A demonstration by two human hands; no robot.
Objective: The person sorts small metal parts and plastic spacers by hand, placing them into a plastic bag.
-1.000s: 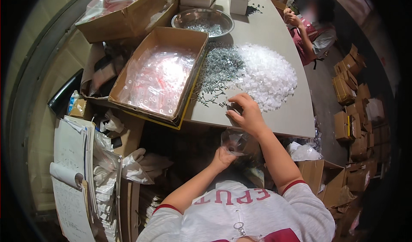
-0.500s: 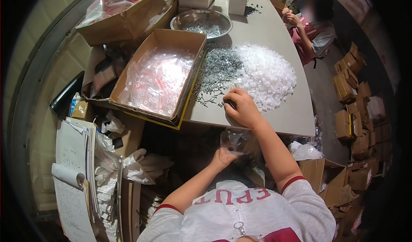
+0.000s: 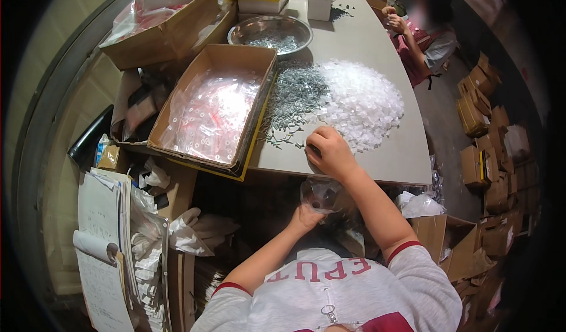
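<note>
Just below the table's front edge, my left hand (image 3: 306, 217) grips a clear plastic bag (image 3: 322, 194) whose mouth spreads upward. Above the bag, my right hand (image 3: 333, 154) is at the front of the tabletop, fingers curled inward; whatever they hold is hidden. Beyond its fingertips lies a loose heap of small grey screws (image 3: 295, 93), a few scattered toward the edge. Touching that heap on the right is a larger pile of small white translucent plastic pieces (image 3: 368, 105).
Left of the screws, a cardboard tray (image 3: 203, 54) holds clear bags with white rings. Behind stands a steel bowl (image 3: 236, 32) of metal parts, near a white box (image 3: 319, 1). Papers (image 3: 103, 208) hang at the left. Another person (image 3: 421, 43) works at the far right; cartons (image 3: 474, 117) line the floor.
My right hand has drawn slightly back toward the table's front edge, away from the screws. The left hand still holds the bag in nearly the same place.
</note>
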